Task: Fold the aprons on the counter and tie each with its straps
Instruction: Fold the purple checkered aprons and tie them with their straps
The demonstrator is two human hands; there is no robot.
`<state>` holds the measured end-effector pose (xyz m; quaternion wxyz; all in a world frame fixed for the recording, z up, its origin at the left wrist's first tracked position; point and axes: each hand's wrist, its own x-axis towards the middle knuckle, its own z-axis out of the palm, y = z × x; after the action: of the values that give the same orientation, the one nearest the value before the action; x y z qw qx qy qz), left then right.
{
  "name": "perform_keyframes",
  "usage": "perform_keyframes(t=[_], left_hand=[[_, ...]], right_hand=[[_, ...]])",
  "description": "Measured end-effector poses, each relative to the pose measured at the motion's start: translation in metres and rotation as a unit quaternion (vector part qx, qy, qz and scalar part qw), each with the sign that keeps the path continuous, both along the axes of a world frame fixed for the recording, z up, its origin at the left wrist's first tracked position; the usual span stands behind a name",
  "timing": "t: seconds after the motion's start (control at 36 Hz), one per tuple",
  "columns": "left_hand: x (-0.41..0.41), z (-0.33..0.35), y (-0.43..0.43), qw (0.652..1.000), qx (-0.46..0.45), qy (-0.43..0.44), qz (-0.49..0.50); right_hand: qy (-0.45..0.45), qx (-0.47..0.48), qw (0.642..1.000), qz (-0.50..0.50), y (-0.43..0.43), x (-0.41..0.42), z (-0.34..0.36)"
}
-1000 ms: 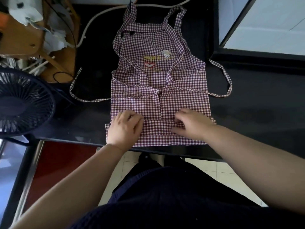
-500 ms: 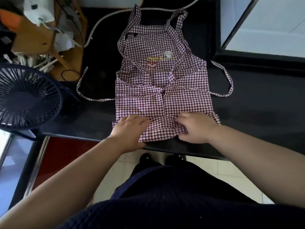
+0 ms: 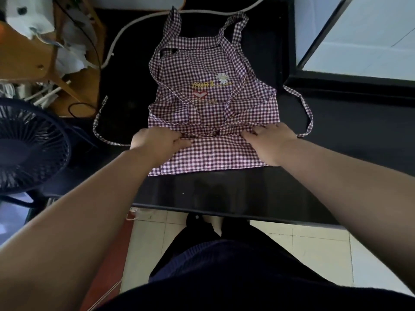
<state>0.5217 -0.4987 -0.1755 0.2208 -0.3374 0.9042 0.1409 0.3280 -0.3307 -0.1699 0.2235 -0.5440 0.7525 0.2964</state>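
Head view: checked apron [image 3: 208, 70] lies flat on the black counter [image 3: 348, 135], bib far, bottom hem doubled up to about the waist line. Left hand [image 3: 160, 141] and right hand [image 3: 270, 138] sit at the two ends of that raised edge, fingers curled, pinching the cloth. Risks: left waist strap [image 3: 98, 115] and right waist strap [image 3: 311, 118] lie splayed wide, so the next fold could trap one and leave nothing to tie. An uneven push skews the fold
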Motion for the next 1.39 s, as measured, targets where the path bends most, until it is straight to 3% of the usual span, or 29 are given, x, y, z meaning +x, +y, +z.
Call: perform_keyframes(t=[0.06, 0.14, 0.25, 0.31, 0.36, 0.44, 0.56, 0.67, 0.75, 0.83, 0.92, 0.97, 1.06, 1.14, 1.22, 1.31, 1.39], left_hand=[[0.0, -0.006, 0.005, 0.994, -0.091, -0.013, -0.062], [0.005, -0.014, 0.017, 0.98, -0.164, -0.002, -0.114], [0.022, -0.024, 0.039, 0.982, -0.115, 0.118, -0.092], [0.027, -0.029, 0.047, 0.987, -0.069, 0.127, -0.067], [0.033, -0.033, 0.052, 0.996, -0.007, 0.075, -0.044], [0.039, -0.031, 0.059, 0.995, -0.005, 0.0, -0.099], [0.034, -0.021, 0.052, 0.996, 0.031, 0.052, -0.058], [0.031, -0.007, 0.034, 0.985, 0.128, 0.109, -0.035], [0.026, 0.006, 0.019, 0.975, 0.197, 0.103, 0.011], [0.013, 0.008, 0.008, 0.984, 0.153, 0.085, 0.013], [0.0, 0.0, 0.008, 0.998, -0.06, 0.028, 0.003], [-0.004, -0.005, 0.017, 0.989, -0.143, 0.024, -0.012], [-0.005, -0.017, 0.034, 0.99, -0.114, 0.06, -0.057], [0.002, -0.029, 0.043, 0.997, -0.05, 0.063, -0.022], [0.013, -0.037, 0.053, 0.998, -0.026, 0.002, -0.06], [0.014, -0.034, 0.051, 0.997, -0.026, -0.017, -0.076], [0.001, -0.021, 0.04, 0.999, -0.008, 0.023, -0.048]], right_hand=[[0.014, -0.003, 1.0, -0.024, 0.002, 0.009, -0.004], [0.022, -0.09, 0.996, 0.013, 0.007, 0.022, -0.005], [-0.086, -0.16, 0.983, 0.018, 0.021, 0.026, -0.012], [-0.128, -0.112, 0.985, -0.033, 0.028, 0.024, -0.013], [-0.12, -0.048, 0.991, -0.036, 0.034, 0.023, -0.012], [-0.12, -0.07, 0.99, -0.031, 0.035, 0.024, -0.007], [-0.142, -0.125, 0.981, -0.036, 0.031, 0.023, 0.003], [-0.157, -0.14, 0.976, -0.061, 0.031, 0.014, 0.014], [-0.127, -0.159, 0.977, -0.058, 0.025, 0.006, 0.022], [-0.07, -0.179, 0.979, -0.072, 0.013, -0.001, 0.023], [-0.02, -0.149, 0.987, -0.055, 0.002, -0.004, 0.016], [0.0, -0.126, 0.991, -0.037, -0.002, 0.0, 0.011], [-0.031, -0.112, 0.993, -0.033, 0.003, 0.007, 0.002], [-0.097, -0.091, 0.985, -0.108, 0.013, 0.01, -0.006], [-0.092, -0.045, 0.991, -0.084, 0.025, 0.01, -0.014], [-0.082, -0.076, 0.99, -0.086, 0.025, 0.009, -0.018], [-0.104, -0.121, 0.983, -0.088, 0.019, 0.007, -0.008]])
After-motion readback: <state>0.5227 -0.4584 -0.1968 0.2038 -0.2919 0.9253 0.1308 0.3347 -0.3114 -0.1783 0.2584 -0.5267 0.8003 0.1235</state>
